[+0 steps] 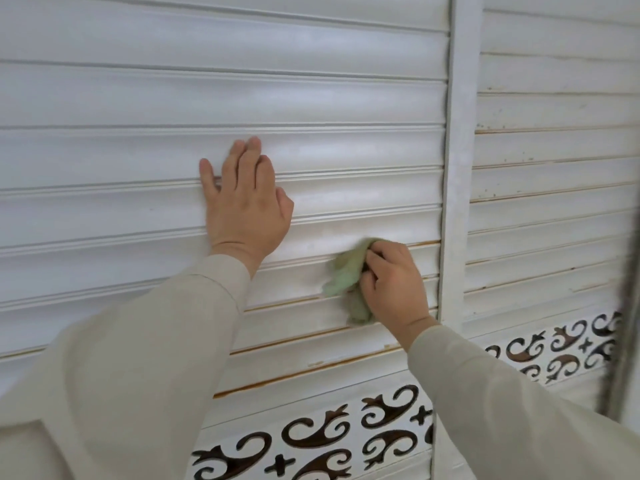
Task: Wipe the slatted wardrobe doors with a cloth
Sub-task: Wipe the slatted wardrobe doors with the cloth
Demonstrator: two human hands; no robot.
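Right hand (394,282): grip bunched round the green cloth (346,271), pressing it on a slat.
Left hand (247,199): flat on the door (104,157), grip wide.
Risk: hard rubbing may lift chipped paint (311,363) along the lower slat edges.

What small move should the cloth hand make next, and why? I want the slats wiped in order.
Probably slide the green cloth leftward along its slat. The right hand grips it bunched near the door's right frame post, while the left hand rests flat higher up, and brownish edges show on the slats nearby.
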